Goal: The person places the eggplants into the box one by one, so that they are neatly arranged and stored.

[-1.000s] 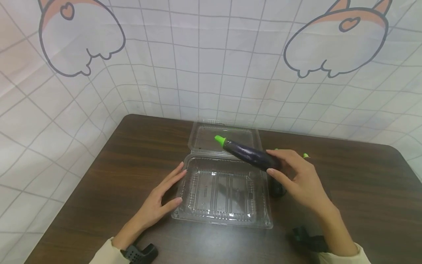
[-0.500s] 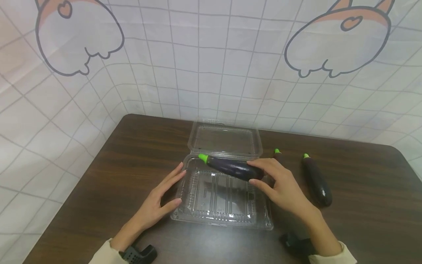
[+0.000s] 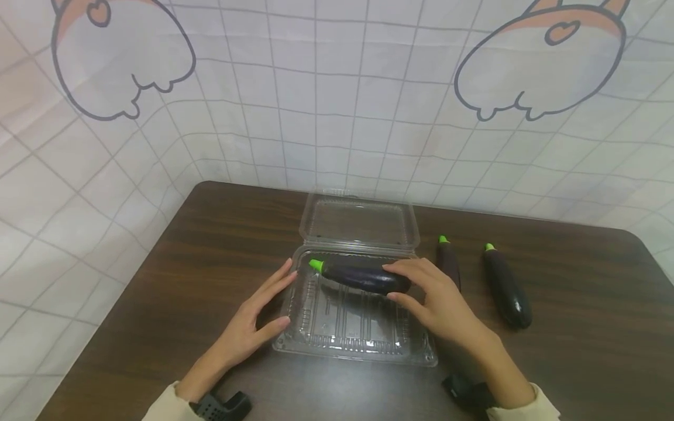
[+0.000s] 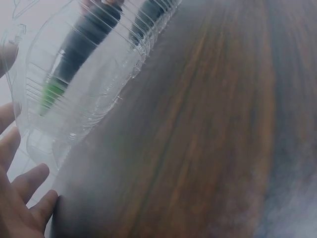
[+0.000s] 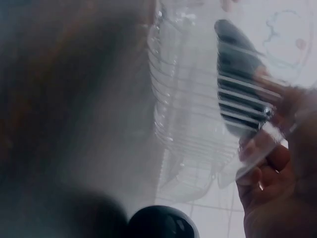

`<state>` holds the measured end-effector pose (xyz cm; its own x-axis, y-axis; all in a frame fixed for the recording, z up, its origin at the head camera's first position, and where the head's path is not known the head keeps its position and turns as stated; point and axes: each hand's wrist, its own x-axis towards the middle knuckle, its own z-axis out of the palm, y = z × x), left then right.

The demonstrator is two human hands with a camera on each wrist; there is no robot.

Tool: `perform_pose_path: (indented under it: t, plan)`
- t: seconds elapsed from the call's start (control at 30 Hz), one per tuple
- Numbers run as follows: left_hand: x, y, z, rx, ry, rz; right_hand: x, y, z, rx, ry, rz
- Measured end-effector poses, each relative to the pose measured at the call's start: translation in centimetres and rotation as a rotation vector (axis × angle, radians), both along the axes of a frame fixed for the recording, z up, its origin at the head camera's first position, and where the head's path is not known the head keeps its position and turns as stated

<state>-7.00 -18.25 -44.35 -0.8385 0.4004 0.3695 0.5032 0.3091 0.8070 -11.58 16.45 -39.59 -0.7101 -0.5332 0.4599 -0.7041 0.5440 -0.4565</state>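
Pinching the fat end of an eggplant [image 3: 363, 279] between thumb and fingers, the person's right hand [image 3: 439, 304] holds it over the base of a clear plastic container [image 3: 355, 354]. Left hand [image 3: 250, 318]: fingers spread, thumb apart, fingertips at the container side nearest that hand.

Held eggplant sits between the two hands, within the base's outline, roughly crosswise, green tip toward the left hand. Cannot tell whether it touches the container floor. Skin very dark purple, almost black, smooth and glossy, pale highlights along the body. Slightly curved; thick and rounded at the right hand, tapering to a short bright green cap. Left wrist view shows it through the clear wall, cap lowest, a bit blurred; right wrist view shows it blue-black behind ribbed plastic.

Container base is see-through, ridged floor, shiny edges. Its lid [image 3: 360, 219] lies folded back, beyond both hands, joined along the far edge.

Two more eggplants, same dark skin and green caps, caps pointing away from the person: one eggplant [image 3: 449, 260] just beyond the right hand, lower part hidden by it; another eggplant [image 3: 507, 286] to the right of that hand, in full view, shine near its rounded end.

Black wrist devices [image 3: 223, 406] at both wrists, cream sleeves [image 3: 526, 406] behind them. Dark wood-grain table [image 3: 590, 327] under everything. Farthest from the hands, white grid-pattern cloth [image 3: 337, 105] with cartoon animal drawings [image 3: 542, 64].
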Motion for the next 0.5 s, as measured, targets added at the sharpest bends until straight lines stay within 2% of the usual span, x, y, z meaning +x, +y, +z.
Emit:
perform_pose_path:
  t: [0.2, 0.5]
  plan:
    - [0.0, -0.05, -0.06, 0.012, -0.008, -0.008, -0.07, -0.36, -0.42, 0.05, 0.048, -0.013]
    - [0.05, 0.06, -0.06, -0.001, 0.007, 0.003, 0.16, -0.33, -0.45, 0.107, 0.001, -0.03]
